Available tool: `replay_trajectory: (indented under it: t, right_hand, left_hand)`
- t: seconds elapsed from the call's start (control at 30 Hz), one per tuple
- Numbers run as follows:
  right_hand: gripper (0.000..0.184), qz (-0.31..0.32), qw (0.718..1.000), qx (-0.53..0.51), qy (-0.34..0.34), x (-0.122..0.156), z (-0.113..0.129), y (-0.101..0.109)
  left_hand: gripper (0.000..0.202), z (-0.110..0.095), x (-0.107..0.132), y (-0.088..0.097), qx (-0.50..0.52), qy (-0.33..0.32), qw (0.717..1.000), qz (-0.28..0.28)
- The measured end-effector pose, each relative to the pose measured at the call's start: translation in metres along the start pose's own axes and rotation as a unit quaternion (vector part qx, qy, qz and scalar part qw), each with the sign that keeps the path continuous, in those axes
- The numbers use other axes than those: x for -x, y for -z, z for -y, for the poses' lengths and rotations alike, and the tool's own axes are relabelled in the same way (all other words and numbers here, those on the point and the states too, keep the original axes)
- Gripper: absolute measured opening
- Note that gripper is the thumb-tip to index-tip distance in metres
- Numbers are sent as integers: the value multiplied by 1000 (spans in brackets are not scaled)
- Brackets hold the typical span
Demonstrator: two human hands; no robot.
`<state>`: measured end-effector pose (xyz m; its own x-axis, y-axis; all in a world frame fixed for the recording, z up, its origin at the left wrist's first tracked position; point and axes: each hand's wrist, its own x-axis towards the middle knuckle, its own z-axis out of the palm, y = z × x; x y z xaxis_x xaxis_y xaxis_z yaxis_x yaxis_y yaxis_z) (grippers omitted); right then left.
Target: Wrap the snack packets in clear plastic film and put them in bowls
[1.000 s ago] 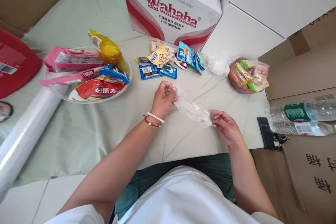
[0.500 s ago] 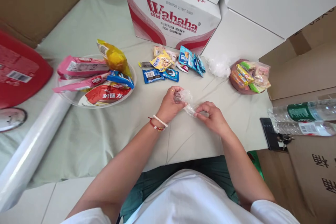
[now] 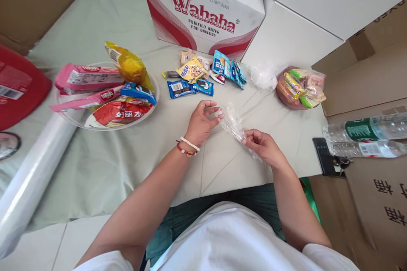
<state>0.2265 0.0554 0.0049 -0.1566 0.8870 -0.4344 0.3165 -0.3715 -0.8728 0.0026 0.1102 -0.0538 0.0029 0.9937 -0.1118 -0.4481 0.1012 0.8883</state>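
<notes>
A crumpled clear plastic bag or film (image 3: 233, 123) stretches between my hands, just above the cloth-covered table. My right hand (image 3: 262, 146) pinches its lower right part between thumb and fingers, and a loose end trails below. At the upper left end of the plastic is my left hand (image 3: 205, 123), its fingers loosely curled and apart. A whitish bit of the plastic shows by the left fingertips; whether they grip it is unclear. Beyond the hands lie small snack packets: blue biscuit packs (image 3: 181, 89), a yellow packet (image 3: 191, 70) and light-blue pouches (image 3: 222, 64).
At left, a clear plastic bowl (image 3: 155, 106) holds larger snack packs beside a long film roll (image 3: 41, 173). A reddish bowl (image 3: 282, 95) of packets and a clump of clear plastic (image 3: 263, 77) are at right. A Wahaha carton (image 3: 203, 12) stands behind; bottles (image 3: 365, 129) and a phone (image 3: 322, 156) lie far right.
The plastic, bunched in my left hand before, now spreads out longer. My right hand has moved slightly right and down, and my left fingers have loosened. The view has shifted a little.
</notes>
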Motion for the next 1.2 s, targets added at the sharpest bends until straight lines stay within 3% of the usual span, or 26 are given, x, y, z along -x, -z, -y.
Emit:
replay_trajectory:
  t: [0.33,0.63,0.83,1.03,1.2]
  right_hand:
    - [43,-85,994,-67,16,9,1,10]
    - [41,-105,991,-83,8,10,2,10]
    - [40,-130,988,-84,11,13,1,26]
    - [44,-157,982,-107,-1,17,-2,33]
    - [39,-242,969,-2,42,15,-14,29]
  left_hand:
    - [49,3,0,3,-22,-3,1000,6]
    - [49,-3,0,5,-70,-7,997,12]
    - [47,-7,-2,9,-84,-7,996,-21]
    - [17,-6,-2,5,-73,3,997,-38]
    - [6,-1,-10,13,-151,-26,984,-91]
